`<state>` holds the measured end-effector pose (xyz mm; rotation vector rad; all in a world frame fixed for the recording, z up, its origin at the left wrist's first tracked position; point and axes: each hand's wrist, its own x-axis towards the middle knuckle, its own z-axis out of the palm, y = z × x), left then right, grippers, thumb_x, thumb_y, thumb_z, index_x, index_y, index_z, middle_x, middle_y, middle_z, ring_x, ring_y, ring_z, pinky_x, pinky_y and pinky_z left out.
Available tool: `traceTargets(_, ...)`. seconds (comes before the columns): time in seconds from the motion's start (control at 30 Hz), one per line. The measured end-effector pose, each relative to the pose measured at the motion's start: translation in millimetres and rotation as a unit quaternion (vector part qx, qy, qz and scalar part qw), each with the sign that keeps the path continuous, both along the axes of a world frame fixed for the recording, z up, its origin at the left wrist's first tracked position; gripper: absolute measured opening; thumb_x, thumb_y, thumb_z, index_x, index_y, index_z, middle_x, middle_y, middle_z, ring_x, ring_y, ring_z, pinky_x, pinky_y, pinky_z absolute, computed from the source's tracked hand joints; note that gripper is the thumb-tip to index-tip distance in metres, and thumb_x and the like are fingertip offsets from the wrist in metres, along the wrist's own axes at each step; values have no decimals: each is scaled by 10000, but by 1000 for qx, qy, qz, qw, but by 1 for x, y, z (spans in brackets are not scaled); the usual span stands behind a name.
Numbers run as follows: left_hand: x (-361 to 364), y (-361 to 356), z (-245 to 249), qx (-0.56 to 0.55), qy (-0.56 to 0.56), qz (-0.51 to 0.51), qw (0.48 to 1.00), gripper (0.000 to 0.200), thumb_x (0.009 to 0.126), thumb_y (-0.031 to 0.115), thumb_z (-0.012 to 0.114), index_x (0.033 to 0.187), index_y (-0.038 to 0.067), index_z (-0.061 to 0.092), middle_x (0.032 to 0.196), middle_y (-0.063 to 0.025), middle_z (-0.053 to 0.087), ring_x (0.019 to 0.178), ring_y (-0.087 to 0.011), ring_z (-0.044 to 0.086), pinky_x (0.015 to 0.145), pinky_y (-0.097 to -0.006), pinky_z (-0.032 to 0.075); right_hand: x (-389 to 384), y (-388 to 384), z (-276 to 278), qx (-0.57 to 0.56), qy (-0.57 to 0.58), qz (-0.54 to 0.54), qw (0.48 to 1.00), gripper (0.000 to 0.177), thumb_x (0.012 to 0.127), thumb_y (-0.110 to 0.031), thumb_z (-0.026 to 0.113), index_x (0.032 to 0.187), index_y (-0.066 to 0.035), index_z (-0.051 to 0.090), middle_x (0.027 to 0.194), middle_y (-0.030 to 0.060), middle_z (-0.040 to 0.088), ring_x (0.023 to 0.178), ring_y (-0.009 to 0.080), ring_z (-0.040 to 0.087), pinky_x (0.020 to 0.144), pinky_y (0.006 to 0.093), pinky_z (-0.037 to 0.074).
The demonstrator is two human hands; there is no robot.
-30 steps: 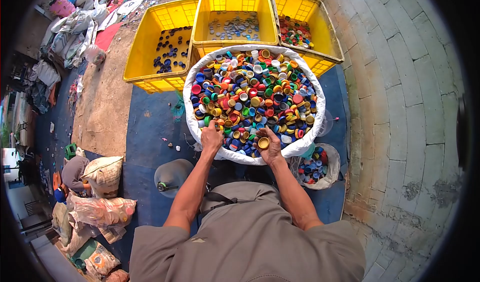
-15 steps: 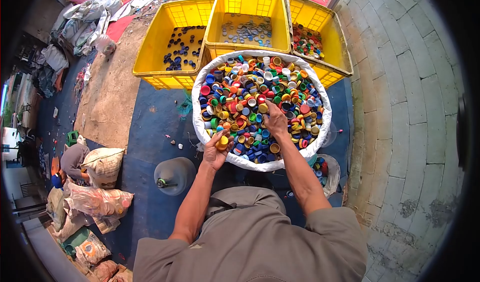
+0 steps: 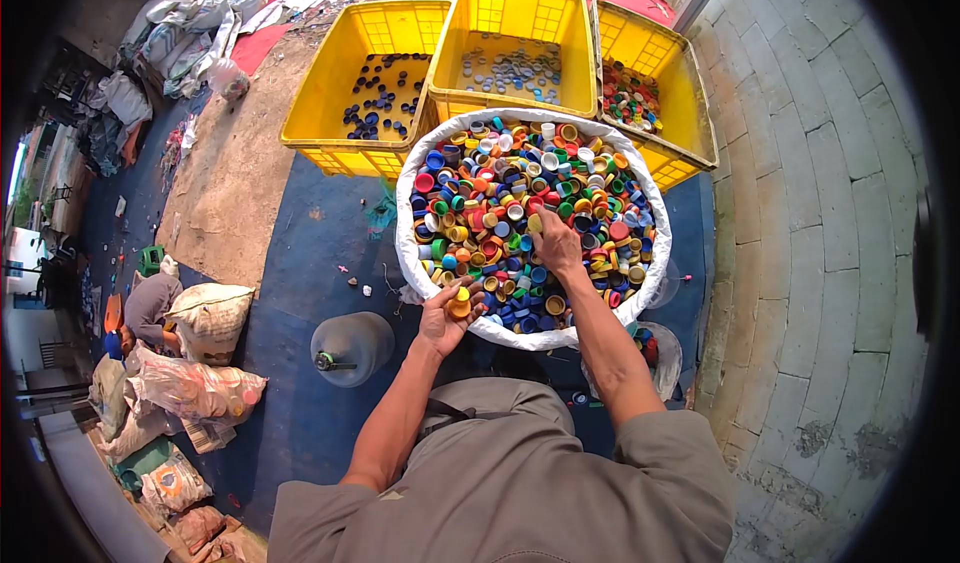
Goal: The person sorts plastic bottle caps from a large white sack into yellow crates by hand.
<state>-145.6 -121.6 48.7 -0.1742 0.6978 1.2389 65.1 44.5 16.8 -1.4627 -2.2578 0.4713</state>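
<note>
A round container with a white fabric rim (image 3: 657, 198) is heaped with bottle caps (image 3: 500, 178) of many colours. At its lower left edge, my left hand (image 3: 446, 321) is closed around yellow caps (image 3: 460, 303), palm up. My right hand (image 3: 557, 243) reaches over the middle of the heap, its fingers pinched on a yellowish cap (image 3: 535, 224). Behind the heap, a yellow crate (image 3: 310, 98) on the left holds dark blue caps, the middle crate (image 3: 510, 1) pale and light blue caps, and the right crate (image 3: 688, 103) red, green and other mixed caps.
A clear large bottle (image 3: 352, 349) stands on the blue ground sheet (image 3: 290, 263) to the left. Beyond it are stuffed sacks (image 3: 210, 323) and a crouching person (image 3: 152, 308). A bag of caps (image 3: 660, 353) sits below the rim at right, near a block wall (image 3: 800, 213).
The view has shifted slightly, moving the crates and heap right and down. My right hand's fingers have drawn together on a yellowish cap. My left hand still holds yellow caps.
</note>
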Motion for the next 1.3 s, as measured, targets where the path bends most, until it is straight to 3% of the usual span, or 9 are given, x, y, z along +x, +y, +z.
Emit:
traceTargets(0.17, 11, 11, 8, 37, 25, -21, 999, 385, 926, 164, 492, 1280, 25, 432, 1198, -157, 568, 1030, -247, 598, 839, -367, 512, 6, -6, -8, -62, 325, -207, 921, 514, 795, -208, 714, 1215, 5, 509, 955, 142, 668, 708, 204, 654, 603, 303, 527)
traceTargets(0.27, 24, 23, 10, 44, 49, -53, 996, 418, 922, 156, 522, 1301, 25, 401, 1247, -157, 542, 1054, -241, 590, 813, -348, 514, 24, -24, 25, -318, 629, -223, 674, 372, 872, -233, 566, 1181, -30, 530, 856, 86, 639, 612, 141, 602, 505, 274, 477)
traceTargets(0.4, 46, 41, -8, 60, 32, -106, 992, 475, 912, 190, 566, 1327, 29, 399, 1285, -143, 516, 1092, -249, 572, 875, -349, 508, 47, -54, 25, -374, 791, -185, 448, 404, 855, -230, 396, 1178, -41, 548, 1009, 131, 654, 823, 243, 633, 719, 375, 512)
traceTargets(0.6, 98, 66, -27, 25, 40, -146, 988, 425, 902, 110, 564, 1300, 44, 432, 1244, -106, 536, 1082, -251, 573, 905, -377, 506, 69, -107, 23, -348, 853, -221, 320, 466, 726, -136, 472, 1178, -29, 510, 1093, 143, 614, 993, 320, 601, 909, 493, 440)
traceTargets(0.77, 140, 96, -41, -23, -25, -146, 989, 279, 898, 156, 530, 1134, 9, 504, 1121, -154, 584, 999, -285, 591, 888, -396, 502, 83, -115, 15, -317, 854, -319, 261, 486, 708, -130, 472, 1166, 32, 459, 1159, 183, 525, 1143, 367, 502, 1058, 514, 313)
traceTargets(0.97, 204, 247, 13, 86, -104, -111, 985, 484, 931, 343, 455, 1145, -90, 427, 1122, -208, 508, 1034, -303, 498, 957, -416, 423, 129, 30, 68, -221, 910, -191, 293, 480, 658, -140, 451, 1084, 73, 393, 1146, 222, 470, 1111, 359, 461, 1065, 539, 302)
traceTargets(1.07, 217, 312, 99, 189, -186, -68, 962, 983, 874, 455, 532, 1395, -118, -74, 1471, -312, 50, 1398, -377, 97, 1154, -451, 96, 150, 103, 148, -214, 922, -138, 291, 733, 610, -166, 471, 1232, 157, 253, 1384, 305, 252, 1341, 425, 210, 1151, 530, 78)
traceTargets(1.17, 203, 321, 136, 188, -120, -64, 973, 1180, 810, 479, 615, 1372, -18, -296, 1460, -287, -253, 1392, -371, -195, 1146, -418, -61, 154, 119, 180, -168, 913, -144, 343, 951, 634, -146, 492, 1376, 168, -12, 1497, 297, -115, 1403, 413, -123, 1149, 500, -26)
traceTargets(1.3, 154, 286, 87, 142, -78, -29, 986, 946, 882, 422, 560, 1449, -30, -48, 1499, -285, -17, 1419, -374, 4, 1159, -474, 103, 153, 81, 139, -168, 891, -178, 384, 902, 678, -95, 478, 1414, 104, -3, 1496, 294, -28, 1410, 414, -4, 1146, 515, 76)
